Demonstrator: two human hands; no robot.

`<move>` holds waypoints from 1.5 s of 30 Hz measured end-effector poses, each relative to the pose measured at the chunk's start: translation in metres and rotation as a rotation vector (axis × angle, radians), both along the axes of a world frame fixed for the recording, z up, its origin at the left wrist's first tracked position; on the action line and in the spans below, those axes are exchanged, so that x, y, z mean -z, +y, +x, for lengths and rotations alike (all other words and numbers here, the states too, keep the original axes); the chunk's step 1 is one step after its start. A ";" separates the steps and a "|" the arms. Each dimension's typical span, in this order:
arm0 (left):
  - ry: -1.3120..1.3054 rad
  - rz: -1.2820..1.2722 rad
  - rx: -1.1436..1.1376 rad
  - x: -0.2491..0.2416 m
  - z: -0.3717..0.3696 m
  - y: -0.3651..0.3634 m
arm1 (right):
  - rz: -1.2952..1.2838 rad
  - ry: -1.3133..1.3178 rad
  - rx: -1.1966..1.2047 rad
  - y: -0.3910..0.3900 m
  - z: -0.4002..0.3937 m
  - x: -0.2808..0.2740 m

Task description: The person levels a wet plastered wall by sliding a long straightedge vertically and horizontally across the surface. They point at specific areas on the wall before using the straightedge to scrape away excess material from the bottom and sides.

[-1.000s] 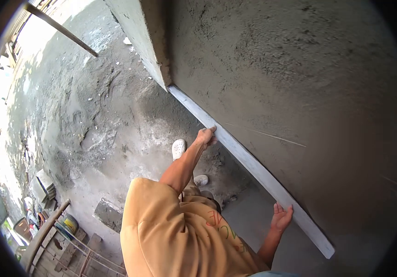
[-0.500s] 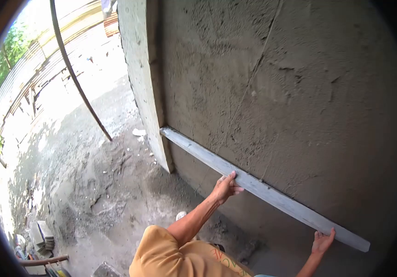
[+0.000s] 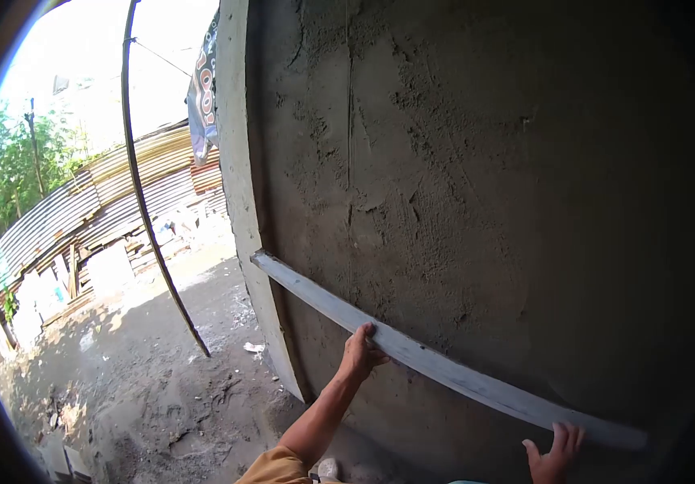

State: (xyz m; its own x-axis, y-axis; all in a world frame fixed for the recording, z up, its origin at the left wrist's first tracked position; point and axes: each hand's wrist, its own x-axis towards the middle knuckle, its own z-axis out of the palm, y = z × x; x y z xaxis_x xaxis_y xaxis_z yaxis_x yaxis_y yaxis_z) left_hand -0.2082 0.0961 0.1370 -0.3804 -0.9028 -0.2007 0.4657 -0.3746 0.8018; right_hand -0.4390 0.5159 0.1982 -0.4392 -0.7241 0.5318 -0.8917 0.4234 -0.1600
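Observation:
A long grey straightedge (image 3: 460, 374) slants down to the right across the wet mortar wall (image 3: 436, 185). Its upper left end overlaps the pale vertical edge strip (image 3: 238, 129) at the wall's side. My left hand (image 3: 360, 353) is closed around the bar left of its middle, thumb over the front face. Close to the bar's lower right end is my right hand (image 3: 553, 458), its fingertips at the lower edge and its thumb spread away. Rough ridges and a thin vertical groove mark the mortar above the bar.
Left of the wall lies sandy, uneven ground (image 3: 162, 395). A thin leaning pole (image 3: 142, 194) stands there, with a corrugated metal fence (image 3: 113, 210) behind it. A printed cloth (image 3: 204, 97) hangs by the wall's corner. Grey blocks (image 3: 63, 458) lie at lower left.
My view has tilted up, showing more of the fence and the hanging cloth. The right hand's thumb has come off the straightedge; the left hand keeps its grip.

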 end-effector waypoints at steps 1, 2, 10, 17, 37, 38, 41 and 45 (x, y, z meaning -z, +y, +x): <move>-0.007 -0.011 0.010 -0.007 0.000 0.001 | -0.052 0.181 0.038 -0.013 0.019 -0.022; -0.007 -0.029 0.017 -0.014 -0.001 0.001 | -0.103 0.365 0.078 -0.018 0.027 -0.033; -0.177 -0.544 0.324 -0.142 0.018 0.026 | -0.183 0.123 0.007 -0.017 -0.038 0.011; -1.015 -2.028 -0.763 -0.290 0.052 0.037 | -0.338 0.132 0.066 -0.056 -0.023 -0.023; -0.800 -2.425 -1.220 -0.648 -0.039 -0.047 | -0.820 0.522 0.399 -0.228 0.012 -0.300; -0.786 -2.428 -1.218 -0.656 -0.039 -0.051 | -0.808 0.594 0.414 -0.236 0.010 -0.312; -0.859 -2.350 -1.253 -0.668 -0.030 -0.090 | -0.760 0.729 0.417 -0.256 0.004 -0.340; -0.778 -2.340 -1.314 -0.654 -0.015 -0.124 | -0.682 0.936 0.372 -0.265 -0.003 -0.354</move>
State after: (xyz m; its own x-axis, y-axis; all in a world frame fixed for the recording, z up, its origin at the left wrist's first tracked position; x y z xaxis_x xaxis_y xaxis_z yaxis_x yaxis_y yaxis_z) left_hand -0.2231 -0.0279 0.7914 -0.2511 0.4735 0.8442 -0.6023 0.6063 -0.5193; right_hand -0.4421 0.2508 0.5518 0.1973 -0.0833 0.9768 -0.6238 0.7579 0.1906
